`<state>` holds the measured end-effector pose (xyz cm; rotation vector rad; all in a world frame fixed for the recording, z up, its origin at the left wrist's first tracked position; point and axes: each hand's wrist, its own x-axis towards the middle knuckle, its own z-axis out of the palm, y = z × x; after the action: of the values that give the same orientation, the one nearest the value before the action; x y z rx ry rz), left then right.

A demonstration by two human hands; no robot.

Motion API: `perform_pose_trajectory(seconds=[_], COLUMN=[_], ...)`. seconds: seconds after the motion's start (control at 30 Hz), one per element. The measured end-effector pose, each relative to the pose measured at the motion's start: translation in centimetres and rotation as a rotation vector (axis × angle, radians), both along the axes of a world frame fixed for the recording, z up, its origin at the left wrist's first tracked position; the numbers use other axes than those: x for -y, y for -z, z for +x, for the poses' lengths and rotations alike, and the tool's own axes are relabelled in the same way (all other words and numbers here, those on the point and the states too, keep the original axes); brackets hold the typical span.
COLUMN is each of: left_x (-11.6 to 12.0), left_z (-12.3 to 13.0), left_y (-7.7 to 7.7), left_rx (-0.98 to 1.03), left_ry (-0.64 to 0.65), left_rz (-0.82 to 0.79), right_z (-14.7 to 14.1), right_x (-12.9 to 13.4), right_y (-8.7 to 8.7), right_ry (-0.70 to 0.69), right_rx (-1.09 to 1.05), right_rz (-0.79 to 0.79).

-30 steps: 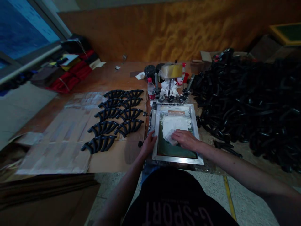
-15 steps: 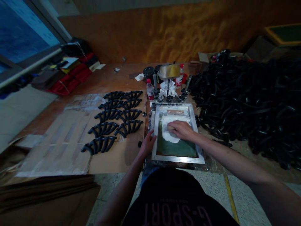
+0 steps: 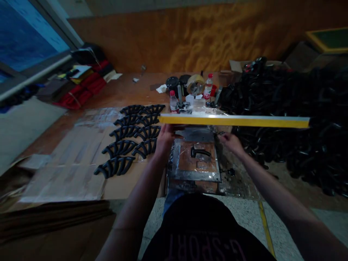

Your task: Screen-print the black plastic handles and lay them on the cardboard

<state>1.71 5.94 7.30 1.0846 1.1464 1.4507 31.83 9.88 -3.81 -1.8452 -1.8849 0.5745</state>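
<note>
- The person's left hand is reaching up to the frame near its left end, its fingers meeting the lower edge and its thumb pointing out to the right; how firmly its grip is closing cannot be told, as the fingertips are partly hidden
- The right hand is hovering below the frame, just beyond the right side of the base plate, with its fingers curling inward; whether its grip is grasping anything cannot be told
- The frame is showing edge-on above the base plate, appearing as a long level bar with a yellow face and a pale strip along its top, and its right end is overlapping the view of the dark pile
- A single black curved piece is lying on the brown middle of the base plate, between the two forearms and apart from both hands
- To the left, similar black pieces are lying in fanned rows on flattened cardboard
- Behind the frame, a tape roll, two red-capped bottles and dark tubs are standing together on the brown tabletop
- At the far left, red bundles are resting beside the window
</note>
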Motion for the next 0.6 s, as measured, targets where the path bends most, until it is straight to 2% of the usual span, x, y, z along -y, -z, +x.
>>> perform_pose_trajectory(seconds=[0.07, 0.1, 0.13, 0.2, 0.27, 0.3, 0.33, 0.4, 0.43, 0.47, 0.5, 0.53, 0.57, 0.6], left_x=[-0.2, 0.3, 1.1, 3.5, 6.1, 7.2, 8.2, 9.3, 9.5, 9.5, 9.4, 9.3, 9.2, 9.2], left_z=[0.5, 0.9, 1.3, 2.5, 3.8, 4.3, 4.5, 3.7, 2.7, 1.3, -0.5, -2.5, -4.5, -6.4], left_y=[0.3, 1.0, 2.1, 4.8, 7.9, 9.3, 10.4, 11.9, 12.2, 12.4, 12.6, 12.7, 12.9, 13.3], left_rx=[0.027, 0.036, 0.043, 0.057, 0.092, 0.127, 0.155, 0.144, 0.089, 0.005, -0.101, -0.221, -0.354, -0.494], left_ry=[-0.051, -0.060, -0.036, 0.114, 0.288, 0.303, 0.277, 0.145, 0.082, 0.037, 0.002, -0.025, -0.053, -0.080], left_rz=[-0.023, -0.053, -0.118, -0.356, -0.616, -0.679, -0.716, -0.716, -0.703, -0.684, -0.664, -0.642, -0.632, -0.642], right_z=[-3.0, -4.4, -5.8, -8.1, -9.9, -10.6, -11.2, -11.2, -10.5, -9.3, -7.6, -5.6, -3.4, -1.3], right_x=[2.4, 3.3, 4.2, 5.6, 7.0, 7.6, 8.1, 8.1, 7.6, 6.6, 5.3, 3.8, 2.2, 0.7], right_y=[1.9, 2.3, 2.5, 2.1, 1.4, 1.0, 0.8, 0.8, 1.1, 1.4, 1.8, 2.3, 2.8, 3.4], right_ry=[-0.207, -0.274, -0.298, -0.253, -0.225, -0.256, -0.331, -0.560, -0.641, -0.651, -0.584, -0.445, -0.245, -0.125], right_rx=[0.121, 0.185, 0.239, 0.258, 0.193, 0.144, 0.089, -0.012, -0.035, -0.023, 0.032, 0.115, 0.227, 0.323], right_rz=[-0.005, -0.008, -0.021, -0.070, -0.091, -0.067, -0.033, 0.026, 0.050, 0.070, 0.080, 0.094, 0.082, 0.030])
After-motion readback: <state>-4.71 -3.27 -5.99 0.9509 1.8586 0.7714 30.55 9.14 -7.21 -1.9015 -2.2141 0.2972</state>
